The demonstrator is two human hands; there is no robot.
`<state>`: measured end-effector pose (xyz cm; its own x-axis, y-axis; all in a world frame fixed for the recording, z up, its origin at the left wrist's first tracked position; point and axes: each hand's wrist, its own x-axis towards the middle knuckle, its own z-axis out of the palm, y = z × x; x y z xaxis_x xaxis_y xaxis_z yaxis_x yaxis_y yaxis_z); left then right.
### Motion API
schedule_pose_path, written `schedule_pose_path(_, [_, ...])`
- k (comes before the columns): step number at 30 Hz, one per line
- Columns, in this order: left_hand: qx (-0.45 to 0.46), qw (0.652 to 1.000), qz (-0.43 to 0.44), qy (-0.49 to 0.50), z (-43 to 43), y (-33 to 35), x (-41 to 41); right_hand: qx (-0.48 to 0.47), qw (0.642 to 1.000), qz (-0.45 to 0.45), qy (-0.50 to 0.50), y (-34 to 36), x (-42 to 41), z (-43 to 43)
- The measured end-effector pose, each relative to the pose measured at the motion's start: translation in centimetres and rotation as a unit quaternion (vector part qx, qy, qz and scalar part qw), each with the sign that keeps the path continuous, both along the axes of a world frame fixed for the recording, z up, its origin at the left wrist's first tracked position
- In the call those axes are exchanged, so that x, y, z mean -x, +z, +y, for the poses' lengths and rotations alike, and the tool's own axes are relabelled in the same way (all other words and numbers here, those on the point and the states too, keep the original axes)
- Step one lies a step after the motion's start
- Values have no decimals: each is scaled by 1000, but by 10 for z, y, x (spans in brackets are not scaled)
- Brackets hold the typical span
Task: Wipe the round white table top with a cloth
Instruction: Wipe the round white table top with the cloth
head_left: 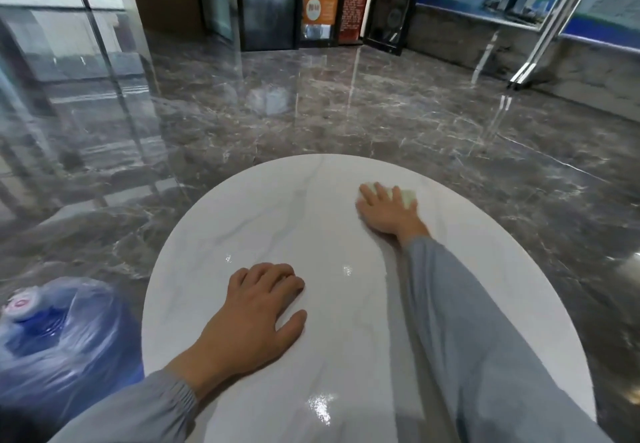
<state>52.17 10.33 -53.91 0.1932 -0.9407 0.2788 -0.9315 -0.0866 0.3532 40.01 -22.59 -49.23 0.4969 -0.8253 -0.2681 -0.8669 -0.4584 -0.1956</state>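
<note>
Head view, looking down on the round white bench (277, 221). I see the right hand (388, 210) reached out to the far right part of the top. It lies palm down, with fingers spread and fairly straight, pressing a small pale cloth (407, 195) flat on the surface. Only the cloth's far edge shows past the fingertips; the rest lies under the palm. The left hand (259, 307) holds nothing. It rests palm down nearer the body, left of centre, with fingers loosely bent, and I judge that it is bracing the person.

Key relation: the cloth sits close to the far right rim, so nearly all of the top lies to its left and back toward the body. I judge the next stroke must be drawn that way, along the line of the outstretched right forearm or across it. The left hand lies well apart from the cloth but inside that region, so I would expect to lift or shift it before the cloth reaches it.

A blue water bottle (52, 332) wrapped in plastic stands beside the bench's near left edge, on a glossy dark marble floor (311, 113).
</note>
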Motion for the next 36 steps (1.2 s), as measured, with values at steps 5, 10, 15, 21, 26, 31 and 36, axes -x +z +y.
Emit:
schedule_pose_path(5, [-27, 999, 17, -33, -13, 14, -18, 18, 969, -2, 245, -10, -99, 93])
schedule_pose_path(10, [-30, 999, -35, -16, -56, 25, -63, 27, 986, -26, 160, -9, -52, 42])
schedule_pose_path(15, [-48, 998, -39, 6, -72, 19, -79, 40, 997, -16, -62, -7, 71, -59])
schedule_pose_path(21, [-42, 999, -32, 13, -70, 10, -74, 11, 984, 9, -175, -10, 99, -118])
schedule_pose_path(26, [-31, 999, -23, 13, -71, 9, -73, 6, 998, -5, -68, -9, -16, -111])
schedule_pose_path(31, [-35, 999, -31, 11, -71, 9, -75, 19, 985, -8, 171, -12, -169, -21])
schedule_pose_path(36, [-45, 998, -41, 17, -72, 9, -78, 4, 956, -23, 292, -6, -224, 38])
